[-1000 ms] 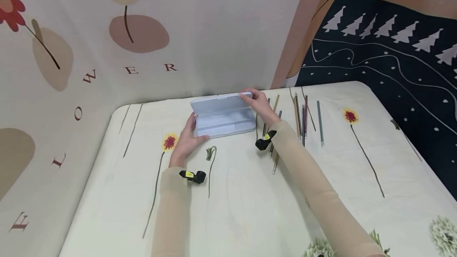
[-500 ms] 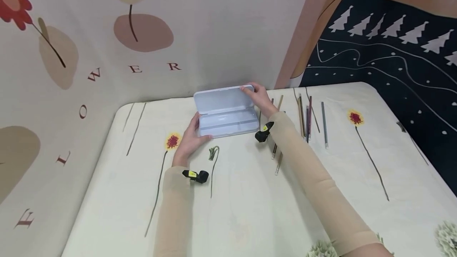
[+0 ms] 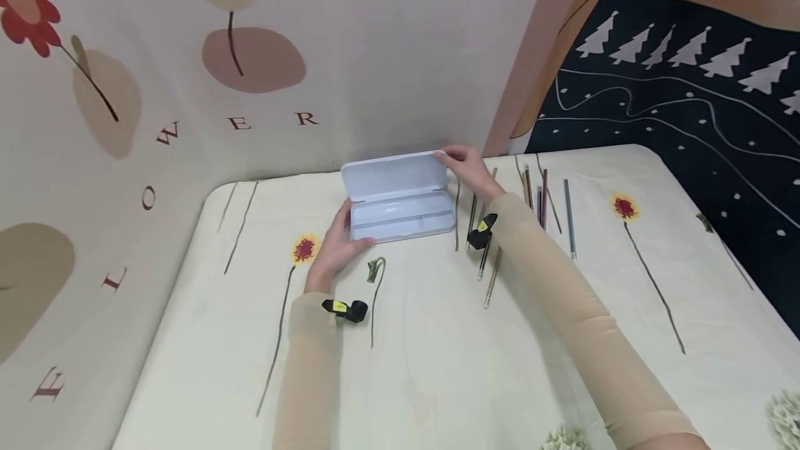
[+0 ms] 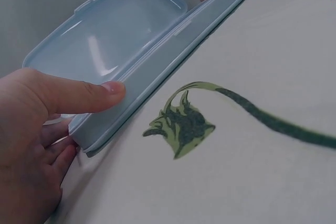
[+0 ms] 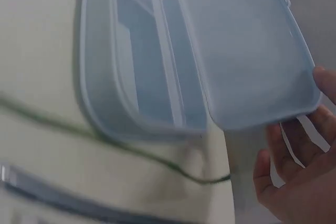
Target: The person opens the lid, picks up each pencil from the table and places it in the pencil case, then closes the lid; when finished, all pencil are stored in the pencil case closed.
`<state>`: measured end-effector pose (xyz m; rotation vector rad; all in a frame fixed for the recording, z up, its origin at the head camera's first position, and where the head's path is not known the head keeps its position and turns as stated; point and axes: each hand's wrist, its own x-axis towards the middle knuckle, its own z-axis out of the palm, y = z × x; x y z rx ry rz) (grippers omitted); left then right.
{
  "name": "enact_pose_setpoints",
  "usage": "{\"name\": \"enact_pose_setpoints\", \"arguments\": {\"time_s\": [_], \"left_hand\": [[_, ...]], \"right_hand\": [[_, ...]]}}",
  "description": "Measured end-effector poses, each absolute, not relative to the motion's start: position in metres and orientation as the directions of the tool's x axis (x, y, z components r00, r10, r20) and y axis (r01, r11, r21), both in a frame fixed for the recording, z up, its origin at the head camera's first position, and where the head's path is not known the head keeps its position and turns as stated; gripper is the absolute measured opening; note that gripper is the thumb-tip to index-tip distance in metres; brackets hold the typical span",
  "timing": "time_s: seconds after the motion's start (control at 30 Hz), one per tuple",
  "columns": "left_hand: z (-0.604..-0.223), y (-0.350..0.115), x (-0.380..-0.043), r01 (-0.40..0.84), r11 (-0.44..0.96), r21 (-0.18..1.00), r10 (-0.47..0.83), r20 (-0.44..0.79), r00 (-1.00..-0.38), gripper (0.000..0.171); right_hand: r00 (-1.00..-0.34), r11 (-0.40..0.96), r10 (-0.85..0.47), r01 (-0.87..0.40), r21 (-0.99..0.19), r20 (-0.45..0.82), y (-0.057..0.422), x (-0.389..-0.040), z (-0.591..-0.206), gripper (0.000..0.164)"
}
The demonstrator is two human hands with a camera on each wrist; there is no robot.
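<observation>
A pale blue plastic pencil case (image 3: pixel 403 217) lies on the cloth near the wall, its lid (image 3: pixel 395 176) tipped up and back. Inside, the tray is split into compartments and holds nothing. My left hand (image 3: pixel 334 248) grips the case's left end, the thumb (image 4: pixel 100 95) pressed on the front wall and the other fingers round the end. At the lid's upper right corner, my right hand (image 3: pixel 467 169) pinches the edge, with thumb in front and fingers behind, as the right wrist view (image 5: pixel 307 166) also shows from close up.
Several pencils lie loose right of the case, such as a tan pencil (image 3: pixel 492 280) under the right wrist and a blue-grey pencil (image 3: pixel 570 217) farther right. A hanging patterned cloth (image 3: pixel 400 89) rises behind the table. The tablecloth (image 3: pixel 425 339) has printed flowers.
The lid has swung farther up and back, showing more of the tray. My right hand has shifted slightly right along the lid's corner. My left hand keeps its grip on the case.
</observation>
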<state>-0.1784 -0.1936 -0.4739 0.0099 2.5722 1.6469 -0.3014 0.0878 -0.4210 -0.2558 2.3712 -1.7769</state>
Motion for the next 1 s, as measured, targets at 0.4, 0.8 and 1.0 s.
{"name": "enact_pose_setpoints", "arguments": {"time_s": [0.4,0.8,1.0], "left_hand": [[-0.472,-0.196,-0.176,-0.040,0.424,0.905,0.048,-0.067,-0.997,0.099],[-0.478,-0.193,-0.179,-0.024,0.396,0.918,0.073,-0.057,-0.996,0.100],[-0.476,-0.192,-0.180,-0.037,0.409,0.912,0.064,-0.069,-0.996,0.100]], "right_hand": [[-0.967,0.365,-0.255,-0.126,-0.923,0.031,0.135,-0.289,-0.412,0.044],[-0.971,0.490,-0.239,-0.095,-0.867,-0.029,0.184,-0.280,-0.414,0.043],[-0.974,0.569,-0.222,-0.092,-0.817,-0.045,0.205,-0.277,-0.418,0.042]]}}
